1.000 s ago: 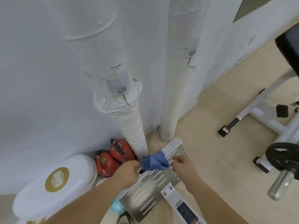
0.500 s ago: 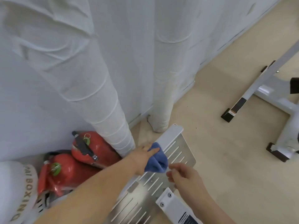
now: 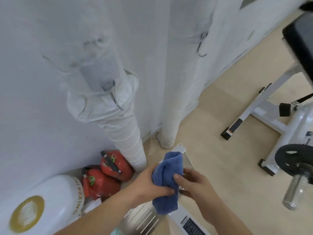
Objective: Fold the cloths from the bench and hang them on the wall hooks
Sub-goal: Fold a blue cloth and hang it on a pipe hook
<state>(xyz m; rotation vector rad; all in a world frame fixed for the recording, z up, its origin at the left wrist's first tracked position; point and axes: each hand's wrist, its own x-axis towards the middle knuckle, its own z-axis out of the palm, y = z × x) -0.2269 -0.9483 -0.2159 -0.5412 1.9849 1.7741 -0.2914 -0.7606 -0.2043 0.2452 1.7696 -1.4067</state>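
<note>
Your left hand [image 3: 149, 182] gripped the bunched blue cloth [image 3: 169, 177] and your right hand [image 3: 194, 185] pinched its right side, near you, well below the wall hook [image 3: 116, 100]. So loosely bundled, it could unfold or slip off when hung.

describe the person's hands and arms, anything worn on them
Both are bare. The left hand and right hand wear no gloves, and no ring, watch or band shows. The left forearm and right forearm are uncovered to the frame's edge; no sleeve is in view.
</note>
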